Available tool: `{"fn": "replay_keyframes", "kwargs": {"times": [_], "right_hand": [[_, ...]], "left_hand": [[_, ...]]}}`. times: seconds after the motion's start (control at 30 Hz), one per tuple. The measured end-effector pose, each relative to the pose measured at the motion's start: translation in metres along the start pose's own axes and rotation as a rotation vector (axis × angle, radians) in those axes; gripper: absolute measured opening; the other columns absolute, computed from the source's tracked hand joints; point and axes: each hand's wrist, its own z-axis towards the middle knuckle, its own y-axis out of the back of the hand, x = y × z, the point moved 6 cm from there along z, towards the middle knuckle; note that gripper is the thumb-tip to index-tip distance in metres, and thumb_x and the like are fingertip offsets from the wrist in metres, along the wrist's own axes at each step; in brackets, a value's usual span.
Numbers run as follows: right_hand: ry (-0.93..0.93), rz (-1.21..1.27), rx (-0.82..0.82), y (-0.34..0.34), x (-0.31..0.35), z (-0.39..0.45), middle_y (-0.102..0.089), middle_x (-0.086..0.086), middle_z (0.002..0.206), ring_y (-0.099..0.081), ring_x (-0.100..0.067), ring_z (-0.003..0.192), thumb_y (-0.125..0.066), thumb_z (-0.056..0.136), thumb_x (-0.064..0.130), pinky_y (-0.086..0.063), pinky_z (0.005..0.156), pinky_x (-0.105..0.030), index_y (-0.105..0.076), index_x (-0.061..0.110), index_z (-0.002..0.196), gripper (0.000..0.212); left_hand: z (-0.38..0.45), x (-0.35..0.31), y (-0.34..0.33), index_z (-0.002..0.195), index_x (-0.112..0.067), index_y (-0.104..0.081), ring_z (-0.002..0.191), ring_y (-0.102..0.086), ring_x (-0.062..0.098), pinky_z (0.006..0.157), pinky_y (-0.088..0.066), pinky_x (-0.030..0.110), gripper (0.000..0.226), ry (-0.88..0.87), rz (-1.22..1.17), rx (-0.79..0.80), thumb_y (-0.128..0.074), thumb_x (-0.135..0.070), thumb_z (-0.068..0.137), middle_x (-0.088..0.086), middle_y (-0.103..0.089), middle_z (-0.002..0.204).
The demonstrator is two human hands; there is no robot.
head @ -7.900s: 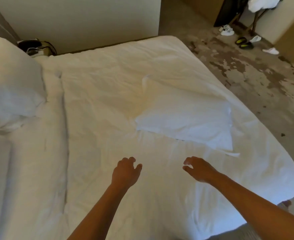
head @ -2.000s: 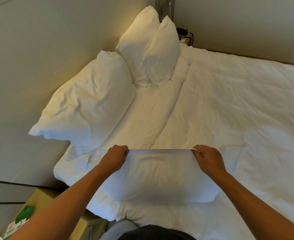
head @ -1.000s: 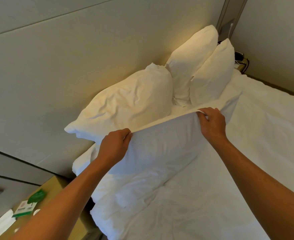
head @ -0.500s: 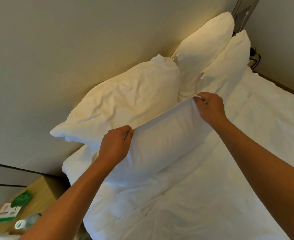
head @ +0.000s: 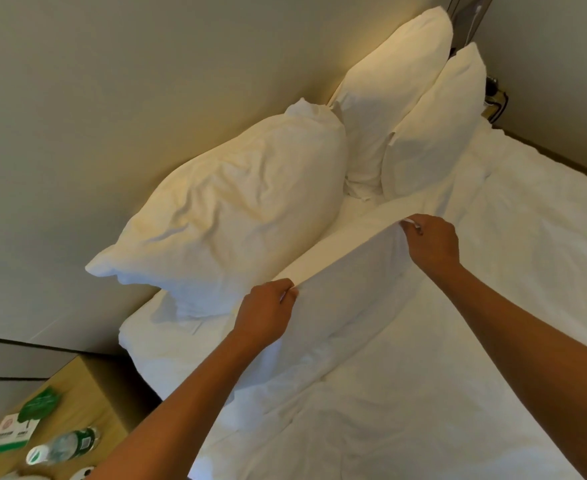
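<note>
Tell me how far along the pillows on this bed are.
Nearly done. Three pillows lean at the wall: the near pillow, the far back pillow and the far front pillow. In hand: the left hand and right hand pinch the fourth pillow by its top corners, over the duvet. Left, probably: stand it against the near pillow and let go.

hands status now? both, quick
Left hand: closed, pinching the near top corner of the pillow.
Right hand: closed, pinching the pillow's far top corner.
</note>
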Motion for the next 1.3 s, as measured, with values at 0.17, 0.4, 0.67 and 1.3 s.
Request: {"fn": "replay_keyframes", "kwargs": {"times": [0.17,0.4,0.67,1.3], "right_hand": [[0.031,0.028,0.005,-0.007,0.019,0.013,-0.077,-0.011,0.103,-0.071,-0.03,0.093,-0.056,0.105,0.033,-0.044,0.077,-0.027,-0.078,0.012,0.11,0.031],[0.066,0.013,0.105,-0.06,0.062,0.036,-0.075,-0.014,0.113,-0.069,-0.033,0.104,-0.056,0.106,0.031,-0.044,0.081,-0.029,-0.077,0.01,0.113,0.031],[0.149,0.032,0.126,-0.093,0.119,0.079,-0.075,-0.012,0.112,-0.069,-0.033,0.104,-0.052,0.106,0.025,-0.044,0.079,-0.027,-0.077,0.014,0.112,0.029],[-0.272,0.307,0.414,-0.192,-0.024,-0.078,-0.039,-0.008,0.163,-0.048,-0.031,0.143,-0.059,0.103,0.04,-0.043,0.116,-0.049,-0.026,0.023,0.162,0.07]], "left_hand": [[0.013,0.007,0.017,0.078,-0.021,-0.058,0.07,-0.07,0.028,0.073,-0.052,0.037,0.032,0.052,-0.05,0.029,-0.047,-0.032,0.106,0.003,-0.063,0.075],[0.037,0.056,0.036,0.083,-0.016,-0.062,0.071,-0.059,0.024,0.062,-0.038,0.031,0.031,0.162,0.014,-0.094,-0.046,-0.029,0.106,0.001,-0.06,0.073],[0.071,0.082,0.073,0.078,-0.007,-0.063,0.069,-0.059,0.029,0.062,-0.04,0.034,0.035,0.195,0.028,-0.257,-0.048,-0.025,0.104,0.003,-0.058,0.065],[0.023,0.043,-0.094,0.164,-0.027,-0.008,0.158,0.01,0.033,0.125,-0.012,0.061,0.08,-0.199,0.557,0.051,-0.053,-0.045,0.1,0.01,0.011,0.171]]}}
